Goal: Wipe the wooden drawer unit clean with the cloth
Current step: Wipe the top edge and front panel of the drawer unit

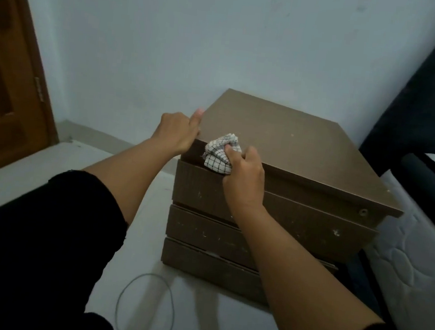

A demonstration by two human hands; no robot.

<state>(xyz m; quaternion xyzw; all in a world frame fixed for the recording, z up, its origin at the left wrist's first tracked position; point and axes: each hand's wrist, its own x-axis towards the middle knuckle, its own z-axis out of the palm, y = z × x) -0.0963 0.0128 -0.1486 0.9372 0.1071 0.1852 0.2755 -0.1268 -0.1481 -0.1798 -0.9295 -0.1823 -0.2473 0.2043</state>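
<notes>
A low brown wooden drawer unit (287,150) stands on the floor against the wall, with three drawer fronts facing me, speckled with pale marks. My left hand (178,131) grips the top panel's left edge near the front corner. My right hand (244,179) is closed around a bunched white cloth with a dark grid pattern (219,151), pressing it on the front left edge of the top, just above the upper drawer.
A white mattress (414,258) on a dark bed frame (424,105) lies close on the right of the unit. A wooden door (9,78) stands at the left. A thin grey cable (144,306) loops on the pale floor in front.
</notes>
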